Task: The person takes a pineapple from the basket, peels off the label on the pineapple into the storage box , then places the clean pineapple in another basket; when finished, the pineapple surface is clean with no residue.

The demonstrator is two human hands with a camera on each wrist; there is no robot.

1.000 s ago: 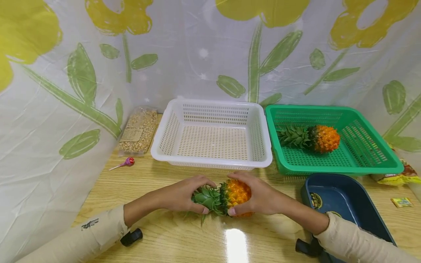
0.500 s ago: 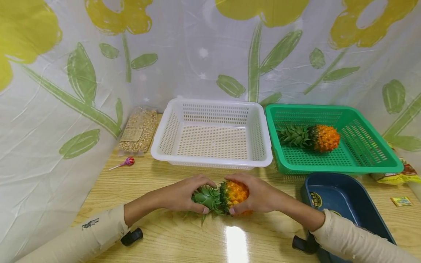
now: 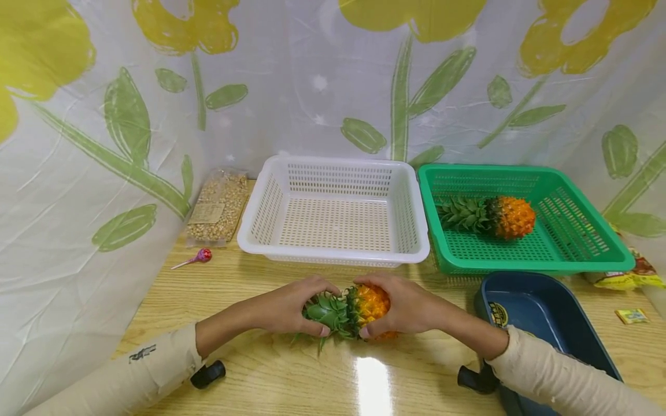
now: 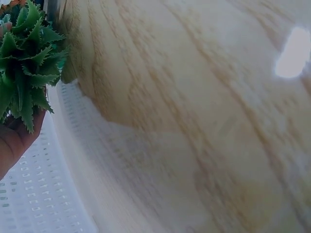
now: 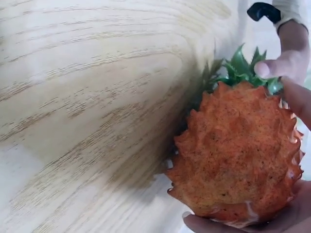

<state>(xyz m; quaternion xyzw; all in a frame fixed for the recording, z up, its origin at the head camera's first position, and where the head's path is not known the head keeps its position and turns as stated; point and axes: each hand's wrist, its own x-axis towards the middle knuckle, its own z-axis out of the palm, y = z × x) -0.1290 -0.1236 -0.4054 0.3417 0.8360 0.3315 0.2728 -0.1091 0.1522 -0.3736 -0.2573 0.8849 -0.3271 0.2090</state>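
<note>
A toy-like pineapple with an orange body and green crown lies on its side on the table in front of the white basket. My left hand grips the leafy crown, thumb on the near side and fingers on the far side. My right hand holds the orange body from the other end, thumb and fingers curled round it. Spiky leaves of the crown show at the left edge of the left wrist view. Up close in the right wrist view is the bumpy orange body.
The white basket stands behind. To its right is a green basket with a second pineapple. A dark blue basin sits at the right. Around are a bag of kernels, a lollipop and a small yellow packet.
My right hand has shifted slightly left along the pineapple's body, and its forearm has moved with it. The left hand keeps its hold on the crown.
</note>
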